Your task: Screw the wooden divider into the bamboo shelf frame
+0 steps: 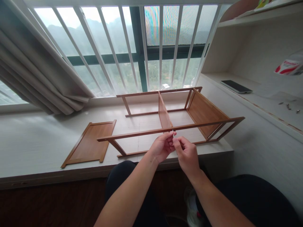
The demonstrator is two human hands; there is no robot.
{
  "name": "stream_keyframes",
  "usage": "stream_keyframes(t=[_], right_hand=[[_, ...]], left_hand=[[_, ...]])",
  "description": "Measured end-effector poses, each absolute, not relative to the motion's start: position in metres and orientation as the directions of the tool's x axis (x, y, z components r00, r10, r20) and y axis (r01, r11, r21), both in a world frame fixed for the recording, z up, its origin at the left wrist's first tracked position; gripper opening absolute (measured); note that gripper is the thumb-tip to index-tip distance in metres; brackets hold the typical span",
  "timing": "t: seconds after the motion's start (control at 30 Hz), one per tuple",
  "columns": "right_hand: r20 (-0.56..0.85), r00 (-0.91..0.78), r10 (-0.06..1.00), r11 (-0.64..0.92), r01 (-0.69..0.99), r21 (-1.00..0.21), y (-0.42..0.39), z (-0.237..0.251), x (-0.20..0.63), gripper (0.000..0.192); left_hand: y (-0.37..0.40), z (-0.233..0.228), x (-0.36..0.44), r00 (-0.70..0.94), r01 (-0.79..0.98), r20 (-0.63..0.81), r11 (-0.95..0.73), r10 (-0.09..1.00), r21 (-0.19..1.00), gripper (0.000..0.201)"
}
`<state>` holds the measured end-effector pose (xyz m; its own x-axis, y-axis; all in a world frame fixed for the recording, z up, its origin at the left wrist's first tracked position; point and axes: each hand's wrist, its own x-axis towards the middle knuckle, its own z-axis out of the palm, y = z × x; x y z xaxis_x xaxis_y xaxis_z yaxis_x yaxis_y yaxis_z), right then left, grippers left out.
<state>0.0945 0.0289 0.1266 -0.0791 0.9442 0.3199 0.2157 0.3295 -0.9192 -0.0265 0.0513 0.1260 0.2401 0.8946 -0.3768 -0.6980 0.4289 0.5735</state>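
Observation:
A brown wooden shelf frame [142, 135] lies on its side on the white ledge, with one panel across its middle [163, 110] and another at its right end [205, 105]. In front of the near rail, my left hand [163, 145] has its fingers curled together around the upper part of a thin metal rod [173, 134]. My right hand [187, 153] pinches the lower end of this rod between thumb and forefinger. The rod's tip is beside the rail where the middle panel meets it; whether it touches the wood I cannot tell.
A loose wooden panel [91, 142] lies flat on the ledge [30, 142] to the left. On the right-hand shelf are a dark phone [236, 86], several small metal fasteners [288, 106] and a clear plastic bag or pack [287, 66]. A grey curtain [44, 63] hangs at left beside the barred window.

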Motion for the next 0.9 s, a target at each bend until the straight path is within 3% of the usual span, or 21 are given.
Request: stream_keyframes(t=[0.27, 0.53, 0.6, 0.7, 0.8, 0.9], right_hand=[[0.251, -0.071, 0.965, 0.257, 0.092, -0.962, 0.03, 0.131, 0.094, 0.033], [0.049, -0.099, 0.994, 0.016, -0.316, -0.949, 0.031, 0.122, 0.088, 0.034], [-0.024, -0.141, 0.99, -0.085, -0.441, -0.894, 0.03, 0.121, 0.086, 0.032], [-0.125, -0.336, 0.933, -0.316, -0.603, -0.733, 0.027, 0.122, 0.086, 0.026], [-0.158, -0.551, 0.819, -0.546, -0.665, -0.51, 0.025, 0.12, 0.087, 0.018], [-0.145, -0.632, 0.761, -0.637, -0.686, -0.352, 0.026, 0.117, 0.088, 0.011]], left_hand=[[0.051, 0.127, -0.026, 0.246, -0.692, -0.319, 0.396, 0.915, 0.604, 0.028], [0.052, 0.127, -0.025, 0.231, -0.636, -0.281, 0.363, 0.932, 0.681, 0.034], [0.052, 0.128, -0.024, 0.198, -0.643, -0.272, 0.334, 0.942, 0.689, 0.033], [0.05, 0.13, -0.022, 0.135, -0.634, -0.285, 0.304, 0.949, 0.711, 0.034], [0.049, 0.132, -0.022, 0.082, -0.584, -0.34, 0.322, 0.937, 0.746, 0.037], [0.049, 0.133, -0.023, 0.037, -0.533, -0.333, 0.301, 0.942, 0.791, 0.038]])
